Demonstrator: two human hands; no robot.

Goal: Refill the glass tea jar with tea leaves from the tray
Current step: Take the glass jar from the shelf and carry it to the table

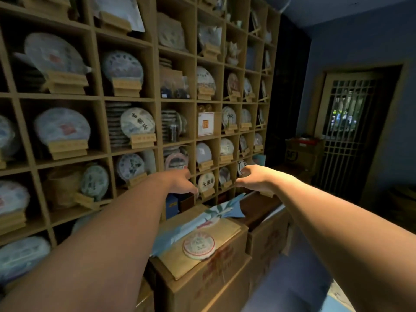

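Head view faces shelving closely, angled downward.

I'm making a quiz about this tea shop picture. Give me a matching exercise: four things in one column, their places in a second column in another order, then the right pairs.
Things:
1. round tea cake with red ring
2. white square card with red seal
3. lattice door
4. left hand

Places:
A. far right of the room
B. flat on a cardboard box
C. upright in a shelf compartment
D. reaching out toward the low shelves

Pairs: 1-B, 2-C, 3-A, 4-D
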